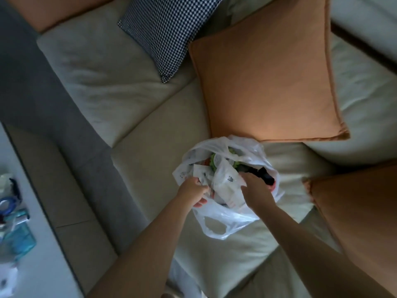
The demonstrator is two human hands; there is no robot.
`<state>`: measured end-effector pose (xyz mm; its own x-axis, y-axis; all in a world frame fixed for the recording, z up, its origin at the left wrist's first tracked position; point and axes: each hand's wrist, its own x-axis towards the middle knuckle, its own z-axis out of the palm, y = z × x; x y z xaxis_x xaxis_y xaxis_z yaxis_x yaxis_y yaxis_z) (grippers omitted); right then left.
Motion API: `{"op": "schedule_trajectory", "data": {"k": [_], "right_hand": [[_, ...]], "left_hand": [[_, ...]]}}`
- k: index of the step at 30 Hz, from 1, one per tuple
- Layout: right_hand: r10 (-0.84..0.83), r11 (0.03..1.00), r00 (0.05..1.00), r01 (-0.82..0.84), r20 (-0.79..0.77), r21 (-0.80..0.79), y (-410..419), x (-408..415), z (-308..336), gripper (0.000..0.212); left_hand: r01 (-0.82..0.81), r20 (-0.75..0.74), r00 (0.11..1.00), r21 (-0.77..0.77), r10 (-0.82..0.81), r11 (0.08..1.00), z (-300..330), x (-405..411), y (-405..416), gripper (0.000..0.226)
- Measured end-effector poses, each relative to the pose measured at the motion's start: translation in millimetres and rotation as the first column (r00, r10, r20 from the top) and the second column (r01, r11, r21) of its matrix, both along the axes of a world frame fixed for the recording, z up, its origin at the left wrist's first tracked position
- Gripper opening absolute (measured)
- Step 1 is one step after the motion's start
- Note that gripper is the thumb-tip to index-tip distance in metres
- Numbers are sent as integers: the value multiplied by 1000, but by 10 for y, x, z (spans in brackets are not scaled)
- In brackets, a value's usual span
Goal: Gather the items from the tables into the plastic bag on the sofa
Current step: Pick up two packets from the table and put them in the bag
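Observation:
A clear white plastic bag lies open on the cream sofa seat. Inside it show white packets, a green round item and a dark object. My left hand is closed on the bag's left rim, holding it open. My right hand reaches into the bag's mouth with its fingers curled among the white packets and the dark object; whether it grips one of them I cannot tell.
A white table at the lower left carries several items: a blue-green bottle, blue rings and white packets. Orange cushions and a black-and-white patterned cushion lie behind the bag. Another orange cushion sits to the right.

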<state>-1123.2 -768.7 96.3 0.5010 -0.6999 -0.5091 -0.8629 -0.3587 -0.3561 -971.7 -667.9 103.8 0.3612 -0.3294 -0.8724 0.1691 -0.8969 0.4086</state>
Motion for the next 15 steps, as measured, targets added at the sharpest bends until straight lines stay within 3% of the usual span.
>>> {"op": "schedule_trajectory", "data": {"k": [3,7,13,15], "right_hand": [[55,995,998,-58,-34,-76,-38,72,7,47],[124,988,990,-129,-62,-82,32,206,114,47],[232,967,973,-231,-2,-106,431,749,350,43],[298,950,954,-292,36,-108,646,977,398,42]], "left_hand": [[99,73,993,0,-98,995,-30,21,52,48],[95,201,976,-65,-80,993,92,120,201,41],[77,208,976,-71,-61,994,331,409,668,14],[93,238,968,-52,-79,994,409,520,905,22]]}}
